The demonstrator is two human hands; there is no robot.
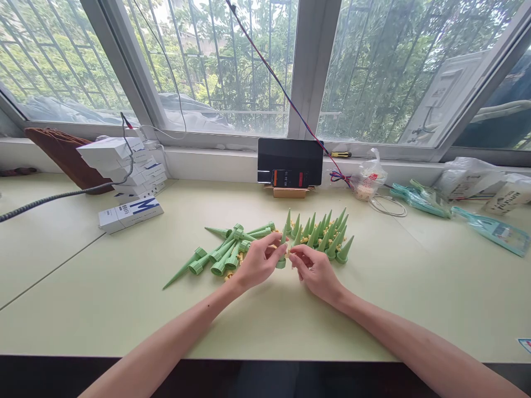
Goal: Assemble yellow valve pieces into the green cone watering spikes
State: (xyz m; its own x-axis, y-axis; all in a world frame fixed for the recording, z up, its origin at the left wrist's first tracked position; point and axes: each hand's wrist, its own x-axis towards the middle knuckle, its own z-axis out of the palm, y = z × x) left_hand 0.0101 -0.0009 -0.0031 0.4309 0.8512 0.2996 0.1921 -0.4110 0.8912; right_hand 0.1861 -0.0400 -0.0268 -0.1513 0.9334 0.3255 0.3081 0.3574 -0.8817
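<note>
My left hand (258, 264) grips a green plastic watering spike (281, 264), its point up and its wide base just above the table. Pinched in the fingertips of my right hand (318, 275) is a small yellow valve (288, 255), close against the side of that spike; whether it is inserted there is hidden. Left of my hands lies a loose pile of green spikes (224, 258), with yellow pieces partly covered among them. Behind my right hand several spikes (343, 251) stand point up in a cluster, yellow valves showing between them.
A tablet (290, 157) leans at the back, a phone (286, 178) showing a timer before it. White boxes (131, 214) are stacked back left, near a black cable (66, 193). Plastic bags (367, 179) and teal pouches (492, 229) lie to the right. The table's front edge (290, 360) is near me.
</note>
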